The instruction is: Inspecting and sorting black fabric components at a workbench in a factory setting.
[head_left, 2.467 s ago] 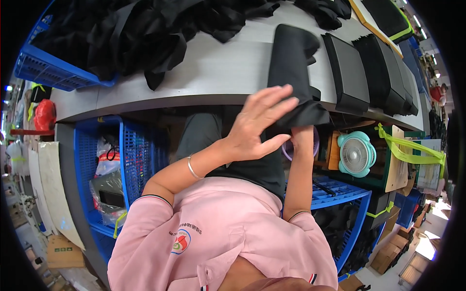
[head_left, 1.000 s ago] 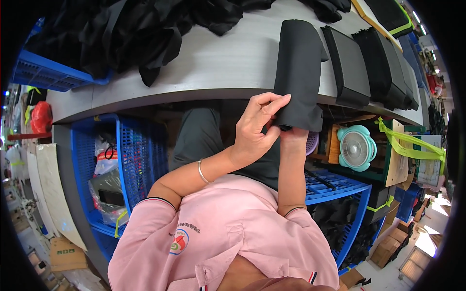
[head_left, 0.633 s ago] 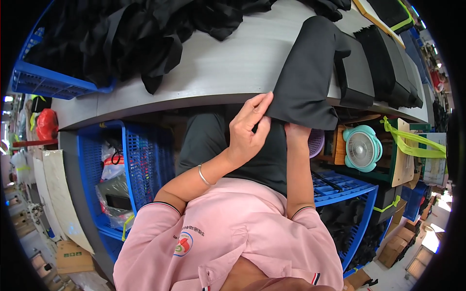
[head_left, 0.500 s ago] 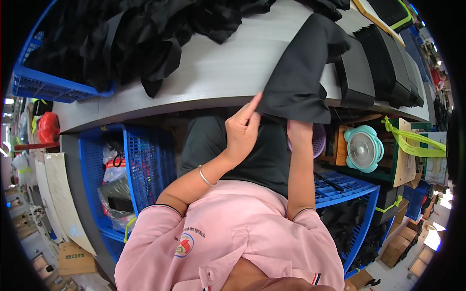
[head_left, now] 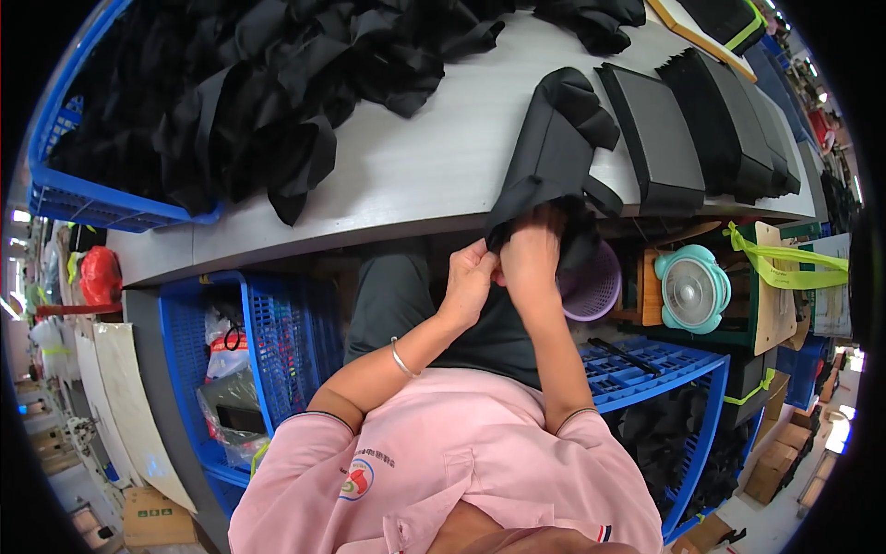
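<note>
A black fabric bag (head_left: 551,138) lies over the table's front edge, its near end hanging open toward me and its far end crumpled. My left hand (head_left: 469,280) is closed in a pinch at the bag's near left corner. Beside it, my right hand (head_left: 532,257) reaches into the near opening; its fingers are partly covered by cloth and smeared, so their grip is hidden. Flat stacked black pieces (head_left: 653,134) lie just right of the bag.
A big heap of black fabric pieces (head_left: 231,111) spreads from a blue crate (head_left: 120,208) across the table (head_left: 415,166). Below stand another blue crate (head_left: 291,342), a purple basket (head_left: 595,286), a turquoise fan (head_left: 692,288) and a blue rack (head_left: 646,365).
The bag has come down from being lifted and now lies along the table. My right hand has moved left and up into its opening; my left fingers have gone from pointing to pinching.
</note>
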The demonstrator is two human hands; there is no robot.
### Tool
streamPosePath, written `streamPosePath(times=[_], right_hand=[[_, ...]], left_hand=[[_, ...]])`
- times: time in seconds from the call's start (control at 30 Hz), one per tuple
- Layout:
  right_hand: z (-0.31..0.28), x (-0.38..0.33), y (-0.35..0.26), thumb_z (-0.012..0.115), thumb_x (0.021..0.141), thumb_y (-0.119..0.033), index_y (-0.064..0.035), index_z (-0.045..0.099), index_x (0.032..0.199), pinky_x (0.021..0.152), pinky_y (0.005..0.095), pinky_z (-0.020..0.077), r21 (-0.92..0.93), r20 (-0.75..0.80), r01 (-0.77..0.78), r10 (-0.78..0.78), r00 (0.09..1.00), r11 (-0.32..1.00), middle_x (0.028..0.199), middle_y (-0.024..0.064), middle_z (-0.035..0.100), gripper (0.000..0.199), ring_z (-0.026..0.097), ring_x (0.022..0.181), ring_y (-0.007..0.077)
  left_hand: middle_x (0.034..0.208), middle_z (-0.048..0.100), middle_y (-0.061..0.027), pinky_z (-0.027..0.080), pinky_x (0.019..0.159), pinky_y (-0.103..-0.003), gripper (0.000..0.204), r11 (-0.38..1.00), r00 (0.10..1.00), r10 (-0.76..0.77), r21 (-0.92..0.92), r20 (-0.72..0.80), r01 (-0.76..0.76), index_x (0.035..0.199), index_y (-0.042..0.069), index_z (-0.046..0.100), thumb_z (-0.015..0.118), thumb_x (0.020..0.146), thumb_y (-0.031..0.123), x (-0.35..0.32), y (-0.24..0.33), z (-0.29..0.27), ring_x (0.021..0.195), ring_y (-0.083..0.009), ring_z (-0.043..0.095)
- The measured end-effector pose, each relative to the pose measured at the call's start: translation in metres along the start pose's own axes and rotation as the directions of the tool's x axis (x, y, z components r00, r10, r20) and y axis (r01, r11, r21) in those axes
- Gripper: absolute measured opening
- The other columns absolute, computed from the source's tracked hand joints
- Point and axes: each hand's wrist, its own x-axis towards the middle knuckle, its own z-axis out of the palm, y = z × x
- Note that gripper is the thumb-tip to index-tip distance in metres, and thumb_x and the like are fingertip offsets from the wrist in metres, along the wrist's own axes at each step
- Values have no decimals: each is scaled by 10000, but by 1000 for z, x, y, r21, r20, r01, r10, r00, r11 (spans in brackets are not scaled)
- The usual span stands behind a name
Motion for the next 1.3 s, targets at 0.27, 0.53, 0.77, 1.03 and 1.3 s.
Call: streamPosePath(times=[0.27, 0.53, 0.77, 1.03, 1.3], right_hand=[[-6, -11, -26, 510, 960, -173, -22, 616, 1168, 829, 520, 497, 8, 22, 25, -25, 999, 1000, 1146, 230, 628, 278, 609, 1004, 461], [-12, -17, -26, 558, 956, -400, -99, 635, 1087, 756, 521, 514, -123, -28, -10, 6, 1000, 992, 968, 161, 672, 337, 636, 937, 409], [-11, -19, -22, 565, 953, -409, -138, 651, 1129, 803, 513, 472, -168, 128, 46, -25, 992, 985, 1002, 135, 655, 334, 625, 975, 352], [8, -46, 1, 654, 903, -308, -74, 633, 1135, 921, 510, 480, 7, 165, 260, -258, 952, 966, 1080, 163, 631, 330, 622, 1044, 300], [-21, -105, 32, 742, 821, -167, -39, 577, 1260, 1139, 462, 336, -301, -578, 231, -369, 727, 925, 1307, 148, 568, 486, 552, 1213, 299]], left_hand=[[805, 683, -16, 459, 609, -232, 202, 981, 982, -186, 64, 24, 184, 820, -8, 711, 580, 957, 62, -3, -6, -5, 716, -62, 591], [817, 677, 4, 459, 660, -234, 226, 971, 961, -230, 97, 153, 217, 833, -19, 700, 592, 955, 138, -17, -6, -11, 735, -46, 571], [1066, 697, -109, 513, 806, -274, 274, 927, 996, 86, 367, -14, -75, 1197, -43, 607, 565, 929, -7, -25, 17, -41, 889, -131, 633], [1368, 581, -106, 406, 1075, -439, 312, 62, 563, 449, 604, 694, -794, 1183, 72, 670, 662, 875, 20, 65, 117, 7, 1272, -313, 539], [1513, 426, -171, 334, 1086, -553, 399, -322, 500, 352, 604, 791, -729, 965, 13, 558, 814, 768, 249, 149, 82, -34, 1371, -474, 391]])
